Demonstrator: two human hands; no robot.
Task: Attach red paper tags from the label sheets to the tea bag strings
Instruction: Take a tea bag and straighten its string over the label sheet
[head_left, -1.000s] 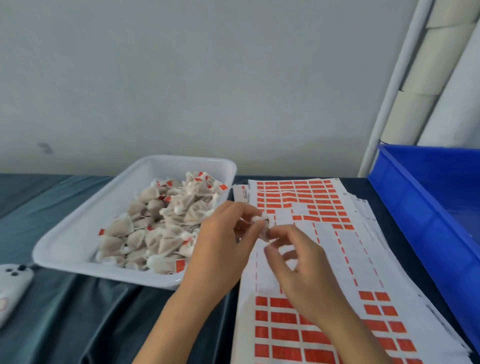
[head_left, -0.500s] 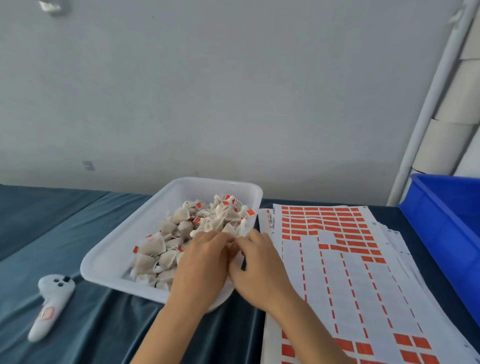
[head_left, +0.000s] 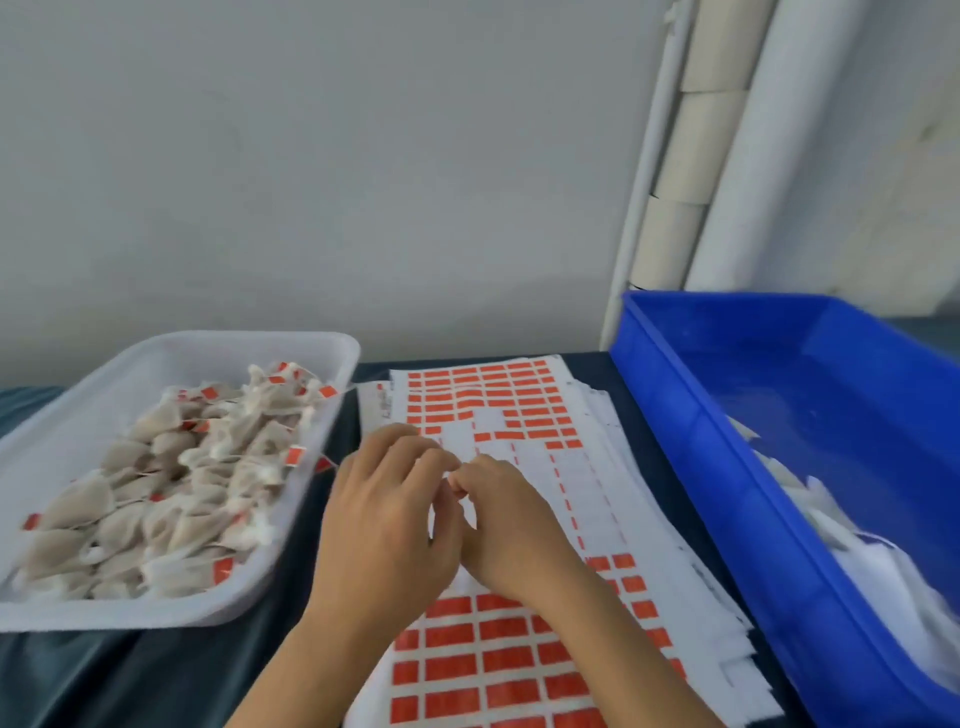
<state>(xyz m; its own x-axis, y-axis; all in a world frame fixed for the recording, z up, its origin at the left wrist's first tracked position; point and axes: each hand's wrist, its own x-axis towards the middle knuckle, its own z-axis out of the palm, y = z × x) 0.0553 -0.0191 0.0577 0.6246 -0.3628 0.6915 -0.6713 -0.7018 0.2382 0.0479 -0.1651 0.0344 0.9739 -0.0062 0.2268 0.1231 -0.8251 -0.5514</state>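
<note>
Fingers (head_left: 441, 462) curled over papery label sheets (head_left: 519, 415)

Two hands seen (head_left: 387, 525) (head_left: 511, 530); one white tray (head_left: 67, 431), one blue bin (head_left: 727, 467); tea bags (head_left: 156, 483) uncounted.

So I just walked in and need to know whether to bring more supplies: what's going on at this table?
A person is tagging tea bags by hand. Both hands, left hand and right hand, meet fingertip to fingertip over the stack of white label sheets with red paper tags; what they pinch is too small to tell. The white plastic tray to the left holds a heap of tagged mesh tea bags. The blue plastic bin on the right holds white material.
</note>
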